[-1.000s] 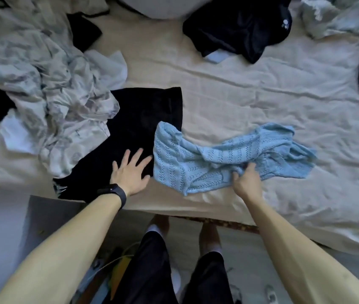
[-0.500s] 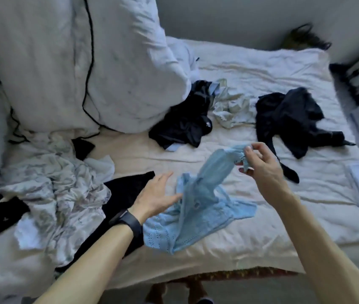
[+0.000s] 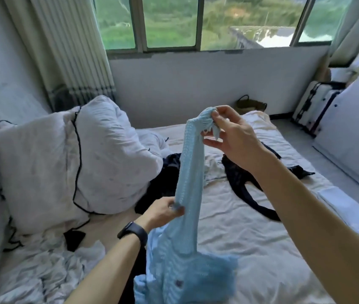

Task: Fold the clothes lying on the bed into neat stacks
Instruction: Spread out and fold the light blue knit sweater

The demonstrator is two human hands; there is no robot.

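A light blue knitted cardigan point(image 3: 188, 194) hangs lifted above the bed point(image 3: 251, 238). My right hand point(image 3: 229, 139) pinches the end of its sleeve high up. Lower down, my left hand point(image 3: 163, 212) grips the same sleeve, with a black watch on the wrist. The cardigan's body with a dark button bunches at the lower middle of the view. Behind the sleeve lie a black garment point(image 3: 161, 183) and another black garment point(image 3: 246, 183) on the sheet.
A large white pillow with black piping point(image 3: 75, 163) leans at the left. A crumpled grey-white patterned cloth point(image 3: 42, 270) lies at the lower left. Folded white fabric point(image 3: 345, 213) sits at the bed's right edge. A suitcase point(image 3: 314, 106) stands by the wall under the window.
My right hand has raised the blue sleeve end much higher. My left hand has gone from open beside the cardigan to gripping the sleeve. The view has tilted up to the window.
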